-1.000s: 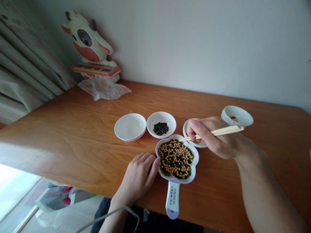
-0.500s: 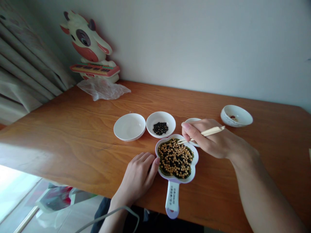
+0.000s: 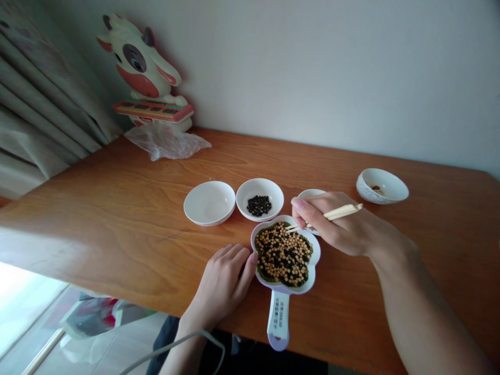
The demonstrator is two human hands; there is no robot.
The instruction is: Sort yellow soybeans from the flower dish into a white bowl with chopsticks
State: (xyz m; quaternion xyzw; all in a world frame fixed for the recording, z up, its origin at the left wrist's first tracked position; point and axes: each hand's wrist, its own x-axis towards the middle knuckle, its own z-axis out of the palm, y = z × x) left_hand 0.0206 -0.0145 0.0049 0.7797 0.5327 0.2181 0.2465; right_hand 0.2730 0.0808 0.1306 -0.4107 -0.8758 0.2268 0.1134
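Two hands work at a wooden bench [image 3: 117, 219] in the head view. The right hand [image 3: 339, 226] is closed around a pair of chopsticks [image 3: 332, 214], whose tips reach the far right rim of a flower-shaped dish [image 3: 314, 263] with a handle pointing toward the near edge. The dish holds mixed beans [image 3: 283, 254], yellow, black and green. The left hand [image 3: 224, 284] lies flat on the bench with loosely curled fingers holding nothing, its fingertips touching the dish's left rim. Just beyond the dish stand an empty white bowl [image 3: 209, 202] on the left and a bowl of black beans [image 3: 260, 199] beside it; a third bowl [image 3: 310, 194] is mostly hidden behind the right hand. Far right sits another small bowl [image 3: 382, 185]. At the far left corner stand a cow figure [image 3: 146, 73] and a crumpled plastic bag [image 3: 166, 141].
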